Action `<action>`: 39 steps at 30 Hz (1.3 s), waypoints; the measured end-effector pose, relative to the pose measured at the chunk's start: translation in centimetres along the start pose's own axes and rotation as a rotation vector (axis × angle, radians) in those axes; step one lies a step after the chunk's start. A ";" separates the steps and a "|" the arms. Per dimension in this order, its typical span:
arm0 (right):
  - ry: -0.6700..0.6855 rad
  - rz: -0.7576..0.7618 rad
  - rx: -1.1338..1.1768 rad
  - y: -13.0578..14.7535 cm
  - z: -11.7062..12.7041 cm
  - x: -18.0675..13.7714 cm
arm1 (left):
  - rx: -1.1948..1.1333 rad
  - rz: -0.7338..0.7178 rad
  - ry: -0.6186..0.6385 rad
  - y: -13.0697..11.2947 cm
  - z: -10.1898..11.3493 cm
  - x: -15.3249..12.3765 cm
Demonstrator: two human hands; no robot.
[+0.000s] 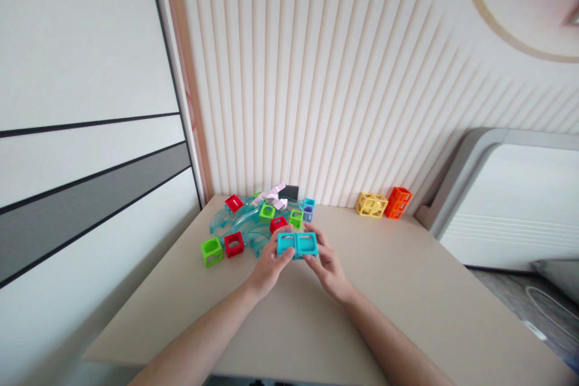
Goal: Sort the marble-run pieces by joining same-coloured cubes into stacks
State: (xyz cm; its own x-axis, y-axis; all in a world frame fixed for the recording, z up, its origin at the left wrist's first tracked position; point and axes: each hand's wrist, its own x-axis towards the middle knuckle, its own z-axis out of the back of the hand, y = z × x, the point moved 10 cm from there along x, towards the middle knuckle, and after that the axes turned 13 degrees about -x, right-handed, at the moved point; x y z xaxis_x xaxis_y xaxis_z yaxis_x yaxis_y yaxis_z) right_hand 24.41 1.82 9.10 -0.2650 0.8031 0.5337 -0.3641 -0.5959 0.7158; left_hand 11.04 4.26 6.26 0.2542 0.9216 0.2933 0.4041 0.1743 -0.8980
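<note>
Two turquoise open-sided toy blocks (297, 245) sit side by side against each other, held above the table. My left hand (268, 262) is closed on the left block, its thumb on the near side. On the right block, my right hand (329, 265) grips with thumb in front and fingers behind. Just beyond my left hand lies a red block (278, 224), partly hidden by the fingers. Farther left on the table are another red block (234, 244) and a green block (211, 251).
Clear blue curved track pieces (246, 217) lie in a heap at the back left, with light purple pieces (271, 198) on top. Yellow blocks (371, 205) and orange blocks (398, 202) stand by the ribbed wall. The table (407, 301) ends beside a grey-white bed frame (506, 205).
</note>
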 end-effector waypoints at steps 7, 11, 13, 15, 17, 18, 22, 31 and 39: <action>0.050 0.009 -0.010 0.3 -0.3 0.0 | 0.009 0.038 -0.117 0.2 1.2 0.3; 0.086 -0.024 0.103 0.1 -0.1 0.0 | -0.035 0.063 -0.073 0.3 0.4 0.3; 0.091 -0.059 0.153 -0.2 -0.1 0.1 | -0.007 0.053 -0.044 0.2 0.1 0.3; 0.103 -0.113 0.188 -0.7 -0.4 0.1 | 0.045 0.034 0.004 0.2 -0.3 0.3; 0.116 -0.159 0.204 -1.0 -0.8 0.1 | 0.093 0.017 0.048 0.4 -0.6 0.3; 0.122 -0.169 0.201 -1.0 -0.9 0.1 | 0.110 0.012 0.063 0.5 -0.7 0.2; 0.112 -0.139 0.179 -1.0 -1.1 0.1 | 0.152 -0.006 0.092 0.7 -0.8 0.2; 0.066 -0.086 0.108 -1.4 -1.1 -0.1 | 0.255 -0.070 0.154 -0.3 -1.3 0.0; 0.049 -0.104 0.111 -1.7 -1.1 -0.1 | 0.285 -0.139 0.176 -1.3 -1.7 0.0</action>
State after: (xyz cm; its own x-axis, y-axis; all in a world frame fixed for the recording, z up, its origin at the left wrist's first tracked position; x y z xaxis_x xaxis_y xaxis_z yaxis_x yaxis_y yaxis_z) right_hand 24.07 2.76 7.30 -0.2754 0.8580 0.4336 -0.2912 -0.5043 0.8130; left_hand 11.99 3.41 7.98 0.3717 0.8129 0.4483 0.1901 0.4060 -0.8939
